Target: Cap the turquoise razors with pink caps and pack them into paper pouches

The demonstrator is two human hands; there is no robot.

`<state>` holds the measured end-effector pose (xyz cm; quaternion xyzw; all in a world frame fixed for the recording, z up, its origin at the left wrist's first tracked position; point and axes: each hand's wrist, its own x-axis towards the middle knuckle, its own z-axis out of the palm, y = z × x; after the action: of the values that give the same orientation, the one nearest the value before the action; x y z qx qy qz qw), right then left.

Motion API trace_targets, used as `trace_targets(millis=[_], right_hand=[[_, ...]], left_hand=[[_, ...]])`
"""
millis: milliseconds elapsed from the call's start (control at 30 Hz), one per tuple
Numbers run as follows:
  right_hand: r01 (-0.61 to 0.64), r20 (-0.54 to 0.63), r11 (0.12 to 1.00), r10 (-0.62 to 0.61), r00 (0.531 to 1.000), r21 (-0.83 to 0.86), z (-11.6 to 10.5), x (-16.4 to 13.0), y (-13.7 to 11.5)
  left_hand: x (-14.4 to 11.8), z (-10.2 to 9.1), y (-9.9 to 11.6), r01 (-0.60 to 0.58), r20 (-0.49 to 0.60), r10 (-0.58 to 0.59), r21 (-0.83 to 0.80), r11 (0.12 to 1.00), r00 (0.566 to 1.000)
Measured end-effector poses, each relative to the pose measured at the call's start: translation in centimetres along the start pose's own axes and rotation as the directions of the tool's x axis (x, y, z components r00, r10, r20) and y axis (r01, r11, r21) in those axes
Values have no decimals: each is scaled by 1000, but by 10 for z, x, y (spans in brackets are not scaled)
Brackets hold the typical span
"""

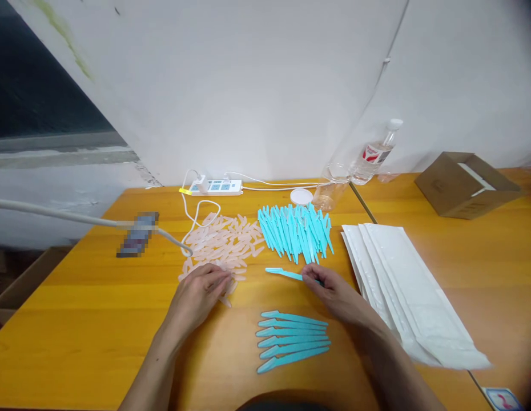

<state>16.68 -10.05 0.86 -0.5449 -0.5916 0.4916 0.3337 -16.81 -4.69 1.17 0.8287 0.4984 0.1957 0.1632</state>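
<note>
Though capped, bottle (371, 155) beyond turquoise razors (294, 229)

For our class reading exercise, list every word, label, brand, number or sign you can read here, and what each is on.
"2" (apparently): reddish figure on the blue-edged card, cut by the picture's edge.
Red-and-white bottle label: lettering too small to read.
Cardboard box: faint mark, unreadable.
Phone-like object: pixelated, unreadable.
Row of turquoise sticks: no lettering visible.
</note>
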Motion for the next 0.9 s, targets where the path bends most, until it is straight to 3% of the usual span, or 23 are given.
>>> trace_targets(millis=[100, 367, 433, 533, 633, 700, 800, 900], right_hand=[[12, 6, 998, -12, 1000, -60, 9, -1, 5], [-11, 3, 996, 11, 1000, -88, 15, -2, 11], [-17, 5, 996, 18, 1000, -87, 16, -2, 12], [-16, 10, 997, 17, 1000, -78, 17, -2, 12], [-8, 8, 997, 9, 1000, -74, 16, -2, 10], [-10, 7, 998, 11, 1000, -70, 16, -3, 8], [-10, 4, 998, 11, 1000, -62, 16, -4, 6], [1, 5, 998, -1, 1000, -71, 16, -6, 5]], left_hand=[[11, 7, 10, -59, 92, 54, 50, 997, 994], [30, 16, 21, -152, 155, 137, 88, 984, 978], [30, 14, 25, -155, 147, 152, 15, 988, 977], [26, 14, 35, -28, 108, 51, -199, 980, 993], [18, 20, 44, 114, 92, -81, -450, 886, 993], [12, 28, 47, 217, 98, -199, -608, 764, 975], [3, 40, 50, 392, 148, -436, -740, 546, 888], [-4, 48, 52, 455, 190, -517, -768, 451, 835]])
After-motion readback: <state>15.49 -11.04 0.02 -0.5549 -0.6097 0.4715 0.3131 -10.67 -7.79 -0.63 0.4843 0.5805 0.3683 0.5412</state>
